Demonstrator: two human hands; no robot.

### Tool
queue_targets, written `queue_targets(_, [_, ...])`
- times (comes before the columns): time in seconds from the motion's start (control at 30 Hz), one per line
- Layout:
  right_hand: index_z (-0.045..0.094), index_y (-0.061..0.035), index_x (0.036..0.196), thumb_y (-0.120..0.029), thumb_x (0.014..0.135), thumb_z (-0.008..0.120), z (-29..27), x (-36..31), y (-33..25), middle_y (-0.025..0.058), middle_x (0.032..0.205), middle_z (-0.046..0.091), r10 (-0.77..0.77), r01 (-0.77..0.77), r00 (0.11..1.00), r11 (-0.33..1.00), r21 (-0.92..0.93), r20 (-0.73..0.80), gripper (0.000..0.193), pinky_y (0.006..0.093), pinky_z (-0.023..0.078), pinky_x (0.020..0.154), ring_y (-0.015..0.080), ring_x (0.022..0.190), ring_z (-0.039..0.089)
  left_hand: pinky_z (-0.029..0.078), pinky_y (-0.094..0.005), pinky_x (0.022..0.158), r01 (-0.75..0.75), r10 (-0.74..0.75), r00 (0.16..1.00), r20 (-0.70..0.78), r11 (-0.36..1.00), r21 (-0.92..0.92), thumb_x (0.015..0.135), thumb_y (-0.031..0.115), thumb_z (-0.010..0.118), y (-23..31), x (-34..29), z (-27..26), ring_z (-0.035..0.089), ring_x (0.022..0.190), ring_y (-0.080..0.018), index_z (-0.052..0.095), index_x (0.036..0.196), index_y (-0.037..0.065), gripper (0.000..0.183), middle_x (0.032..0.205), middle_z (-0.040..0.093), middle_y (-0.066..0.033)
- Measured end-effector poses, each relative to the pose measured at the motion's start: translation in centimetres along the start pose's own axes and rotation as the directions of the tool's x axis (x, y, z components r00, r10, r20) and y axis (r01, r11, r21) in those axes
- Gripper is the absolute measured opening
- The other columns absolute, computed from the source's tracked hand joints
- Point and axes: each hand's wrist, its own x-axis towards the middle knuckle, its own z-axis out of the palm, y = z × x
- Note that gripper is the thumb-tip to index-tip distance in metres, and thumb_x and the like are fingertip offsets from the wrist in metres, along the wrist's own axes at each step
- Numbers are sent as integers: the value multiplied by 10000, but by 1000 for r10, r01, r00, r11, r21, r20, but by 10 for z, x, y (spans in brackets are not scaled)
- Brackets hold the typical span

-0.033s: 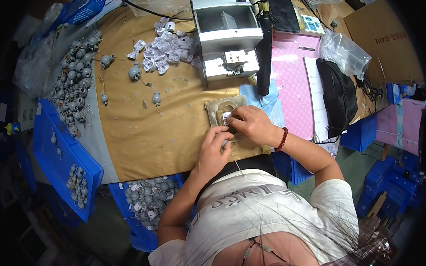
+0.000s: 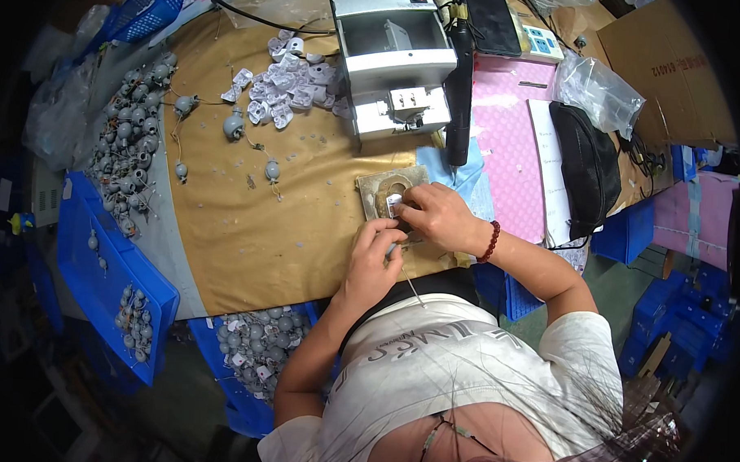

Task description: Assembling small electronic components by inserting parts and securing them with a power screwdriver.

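My left hand [image 2: 370,262] and my right hand [image 2: 445,219] meet at the front middle of the table over a worn, square holding block [image 2: 372,185] with an arched groove. A small white plastic part [image 2: 394,201] sits in the groove. The fingertips of my right hand are pinched together at this part. My left hand has its fingers curled, mostly round a small grey piece whose shape they hide. A thin wire [image 2: 413,288] trails from beneath the left fingers toward my shirt.
A white-and-grey bench machine [image 2: 399,65] stands behind the block, beside a black electric screwdriver [image 2: 459,87]. White plastic parts [image 2: 289,90] lie heaped to its left. Grey round housings [image 2: 133,133] with wires lie far left; blue bins [image 2: 160,285] hold more. A black pouch [image 2: 582,165] rests right.
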Motion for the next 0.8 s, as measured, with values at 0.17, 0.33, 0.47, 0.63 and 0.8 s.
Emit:
queue_targets(0.17, [650,-53,966,-164,777,640,-1,0,-1,75,867,543,-40,42,999,996,-73,33,220,355,472,705,242,814,585,502,-432,906,-105,111,994,-13,968,229,776,-34,673,-1,6,-6,597,1061,-354,669,1024,23,254,1147,603,-147])
queue_targets(0.33, [649,-47,969,-161,791,623,-1,0,-8,68,868,539,-27,34,999,987,-157,44,213,349,460,688,226,808,577,454,-466,956,-119,162,986,-50,872,476,774,44,723,-3,13,-5,561,1130,-330,636,1079,68,318,1179,584,-113])
queue_targets(0.47, [648,-50,973,-165,793,623,-2,0,-10,65,875,538,-39,52,997,980,-192,72,216,342,455,683,223,820,575,455,-440,944,-24,100,987,-129,870,492,752,93,773,-8,26,3,561,1117,-330,641,1080,87,354,1177,592,-98])
queue_targets(0.63, [652,-58,1028,-174,805,620,-9,2,-5,68,947,561,-85,119,982,972,-201,166,253,341,458,704,227,864,576,460,-440,937,10,76,984,-159,876,482,754,119,779,-8,32,8,561,1113,-324,647,1106,105,376,1173,595,-82])
queue_targets(0.8, [642,-62,1141,-101,812,650,-13,-10,1,106,1094,586,40,-32,982,998,-47,186,331,377,493,829,267,977,590,462,-449,938,-83,209,963,-170,829,553,797,127,743,-16,26,19,565,1144,-308,707,1102,136,307,1114,616,-68])
